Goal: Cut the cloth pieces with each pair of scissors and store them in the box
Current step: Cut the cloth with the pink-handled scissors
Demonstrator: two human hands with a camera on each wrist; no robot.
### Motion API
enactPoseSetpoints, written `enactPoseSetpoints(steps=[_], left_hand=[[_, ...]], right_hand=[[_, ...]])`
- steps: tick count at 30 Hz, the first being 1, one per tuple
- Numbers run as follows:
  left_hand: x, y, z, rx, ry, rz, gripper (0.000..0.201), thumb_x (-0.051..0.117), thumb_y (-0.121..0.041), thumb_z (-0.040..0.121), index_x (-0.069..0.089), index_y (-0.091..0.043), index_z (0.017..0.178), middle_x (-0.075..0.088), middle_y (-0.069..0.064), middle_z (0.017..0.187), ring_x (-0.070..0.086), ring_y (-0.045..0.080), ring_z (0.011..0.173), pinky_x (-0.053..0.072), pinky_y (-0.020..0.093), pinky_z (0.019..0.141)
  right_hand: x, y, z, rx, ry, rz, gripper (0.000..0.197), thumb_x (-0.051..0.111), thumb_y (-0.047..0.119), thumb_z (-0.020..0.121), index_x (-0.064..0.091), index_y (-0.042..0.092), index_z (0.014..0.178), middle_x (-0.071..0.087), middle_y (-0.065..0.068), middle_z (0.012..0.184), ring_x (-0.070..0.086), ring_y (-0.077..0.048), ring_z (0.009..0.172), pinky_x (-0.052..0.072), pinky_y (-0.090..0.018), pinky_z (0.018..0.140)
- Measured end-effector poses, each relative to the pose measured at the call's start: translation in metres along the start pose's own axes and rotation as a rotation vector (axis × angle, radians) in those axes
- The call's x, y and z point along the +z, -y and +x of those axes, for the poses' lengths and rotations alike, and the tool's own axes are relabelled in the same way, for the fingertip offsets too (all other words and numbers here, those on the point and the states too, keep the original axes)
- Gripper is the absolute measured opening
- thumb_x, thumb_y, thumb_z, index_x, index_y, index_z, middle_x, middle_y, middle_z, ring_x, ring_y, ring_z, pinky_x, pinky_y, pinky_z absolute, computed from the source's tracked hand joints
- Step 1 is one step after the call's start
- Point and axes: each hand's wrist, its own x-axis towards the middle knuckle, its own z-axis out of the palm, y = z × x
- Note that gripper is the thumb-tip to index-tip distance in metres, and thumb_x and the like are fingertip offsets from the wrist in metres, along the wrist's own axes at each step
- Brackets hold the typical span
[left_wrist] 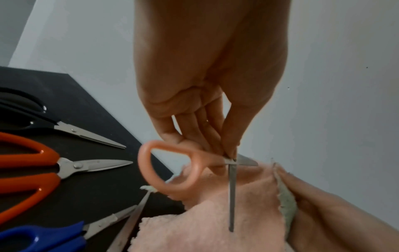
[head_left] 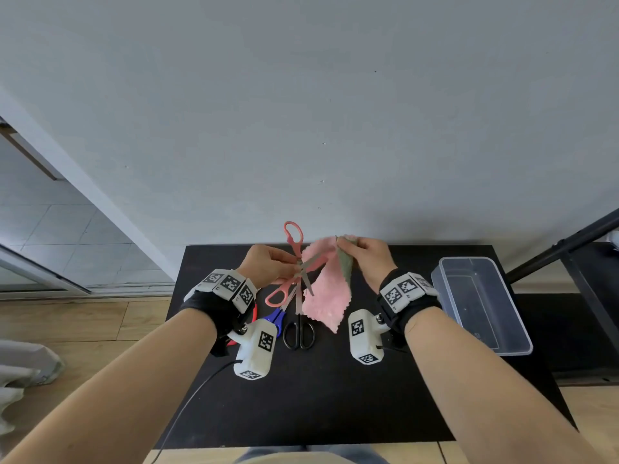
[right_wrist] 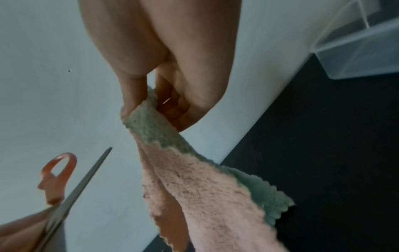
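My left hand (head_left: 294,265) pinches the pink-handled scissors (head_left: 292,241) near their pivot, above the black table (head_left: 335,396). The scissors are spread wide, and one blade (left_wrist: 232,196) lies across the cloth. My right hand (head_left: 342,244) pinches the top corner of a fluffy pink cloth (head_left: 323,296), which hangs down; a grey-green face (right_wrist: 151,126) shows along its edge. In the left wrist view my fingertips (left_wrist: 230,153) sit at the pivot. The clear plastic box (head_left: 482,303) stands on the table to the right.
Black scissors (head_left: 299,333) and blue-handled scissors (head_left: 276,318) lie on the table under my hands, with orange-handled scissors (left_wrist: 43,170) beside them. A grey wall rises just behind the table. A dark metal frame (head_left: 569,242) stands at the right.
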Motion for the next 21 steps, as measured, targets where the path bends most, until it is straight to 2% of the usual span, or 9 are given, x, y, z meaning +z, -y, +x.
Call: enactPoseSetpoints(steps=[4, 8, 10, 12, 13, 15, 17, 19, 21], left_hand=[[-0.007, 0.003, 0.001, 0.013, 0.035, 0.118, 0.014, 0.071, 0.000, 0.080, 0.071, -0.001, 0.094, 0.072, 0.013, 0.079, 0.069, 0.008, 0.060, 0.053, 0.014, 0.058], [-0.006, 0.000, 0.003, 0.023, 0.048, 0.229, 0.007, 0.073, -0.009, 0.078, 0.075, -0.011, 0.085, 0.074, 0.012, 0.081, 0.066, 0.013, 0.072, 0.054, 0.024, 0.077], [-0.006, -0.002, 0.003, 0.033, 0.054, 0.255, 0.008, 0.073, -0.010, 0.078, 0.075, -0.011, 0.086, 0.074, 0.009, 0.079, 0.065, 0.008, 0.068, 0.054, 0.018, 0.070], [-0.006, -0.004, 0.002, 0.043, 0.071, 0.268, 0.011, 0.075, -0.013, 0.078, 0.076, -0.011, 0.088, 0.073, 0.006, 0.078, 0.064, 0.005, 0.066, 0.051, 0.013, 0.064], [-0.006, -0.004, 0.002, 0.050, 0.074, 0.278, 0.011, 0.075, -0.014, 0.077, 0.076, -0.011, 0.088, 0.073, 0.005, 0.078, 0.063, 0.006, 0.067, 0.051, 0.014, 0.065], [-0.008, -0.004, 0.002, 0.061, 0.077, 0.295, 0.009, 0.076, -0.015, 0.077, 0.075, -0.013, 0.085, 0.072, 0.002, 0.075, 0.064, 0.006, 0.067, 0.049, 0.014, 0.066], [-0.009, -0.003, 0.002, 0.067, 0.082, 0.303, 0.006, 0.076, -0.014, 0.077, 0.075, -0.014, 0.083, 0.072, 0.001, 0.073, 0.064, 0.004, 0.065, 0.047, 0.011, 0.062], [-0.010, -0.002, 0.002, 0.077, 0.084, 0.312, 0.007, 0.076, -0.014, 0.077, 0.075, -0.014, 0.084, 0.072, 0.000, 0.072, 0.063, 0.002, 0.064, 0.046, 0.008, 0.058], [-0.010, -0.001, 0.002, 0.092, 0.082, 0.315, 0.009, 0.076, -0.014, 0.077, 0.075, -0.013, 0.086, 0.071, -0.003, 0.070, 0.062, 0.000, 0.062, 0.045, 0.006, 0.055]], right_hand=[[-0.005, 0.012, 0.002, -0.074, 0.104, -0.137, 0.023, 0.071, 0.018, 0.083, 0.071, 0.004, 0.101, 0.071, -0.011, 0.095, 0.065, -0.018, 0.089, 0.051, -0.025, 0.084], [0.005, 0.021, 0.000, -0.088, 0.300, -0.418, 0.029, 0.076, 0.031, 0.077, 0.075, 0.006, 0.091, 0.072, -0.020, 0.092, 0.062, -0.021, 0.079, 0.051, -0.034, 0.079], [0.007, 0.025, -0.004, -0.066, 0.379, -0.456, 0.026, 0.076, 0.025, 0.078, 0.074, 0.008, 0.097, 0.075, -0.005, 0.088, 0.065, -0.009, 0.079, 0.052, -0.024, 0.081], [0.010, 0.028, -0.007, -0.043, 0.456, -0.478, 0.024, 0.075, 0.025, 0.079, 0.074, 0.010, 0.099, 0.071, 0.012, 0.078, 0.063, 0.001, 0.074, 0.047, -0.013, 0.074], [0.012, 0.028, -0.006, -0.028, 0.469, -0.515, 0.026, 0.074, 0.031, 0.079, 0.075, 0.012, 0.096, 0.069, 0.011, 0.074, 0.060, -0.002, 0.071, 0.043, -0.014, 0.071], [0.017, 0.029, -0.005, 0.014, 0.477, -0.596, 0.043, 0.072, 0.050, 0.076, 0.076, 0.010, 0.091, 0.064, -0.003, 0.071, 0.051, -0.010, 0.066, 0.038, -0.022, 0.065], [0.021, 0.028, -0.003, 0.094, 0.470, -0.575, 0.065, 0.069, 0.062, 0.069, 0.073, 0.002, 0.095, 0.070, -0.017, 0.086, 0.055, -0.015, 0.073, 0.045, -0.030, 0.072], [0.021, 0.028, -0.003, 0.096, 0.476, -0.564, 0.051, 0.069, 0.049, 0.077, 0.073, 0.003, 0.099, 0.071, -0.016, 0.101, 0.060, -0.016, 0.085, 0.047, -0.032, 0.084], [0.019, 0.027, -0.005, 0.029, 0.501, -0.590, 0.024, 0.069, 0.028, 0.085, 0.074, 0.009, 0.100, 0.071, -0.001, 0.094, 0.060, -0.010, 0.085, 0.047, -0.023, 0.083]])
